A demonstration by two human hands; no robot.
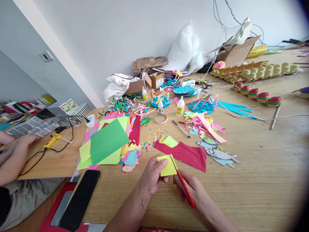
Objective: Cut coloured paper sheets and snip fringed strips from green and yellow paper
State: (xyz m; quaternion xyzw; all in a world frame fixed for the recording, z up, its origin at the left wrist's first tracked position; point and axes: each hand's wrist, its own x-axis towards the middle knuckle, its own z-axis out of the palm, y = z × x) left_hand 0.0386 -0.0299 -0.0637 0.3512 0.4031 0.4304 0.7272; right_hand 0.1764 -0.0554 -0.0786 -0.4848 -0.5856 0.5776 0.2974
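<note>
My left hand (154, 172) grips a small yellow piece of paper (166, 164) between thumb and fingers. In my right hand (190, 185) is a pair of scissors with red handles (187, 190), their blades at the paper's right edge. Dark lines, blades or a drawn mark, show along that edge; I cannot tell which. Just beyond my hands lies a dark red paper strip (188, 156) with a light green scrap (170, 141) on it. Grey and blue paper fish (220, 154) rest to the right, and several colourful paper fish (131, 158) to the left.
Coloured paper sheets (109, 140) are stacked at left, above a black phone (80, 198). Glue bottles (180, 106), a tape ring (160, 119), a pen (181, 129) and paper scraps (202, 124) lie farther back. At far left, another person's arm (16, 158) rests near a yellow glue gun (53, 140).
</note>
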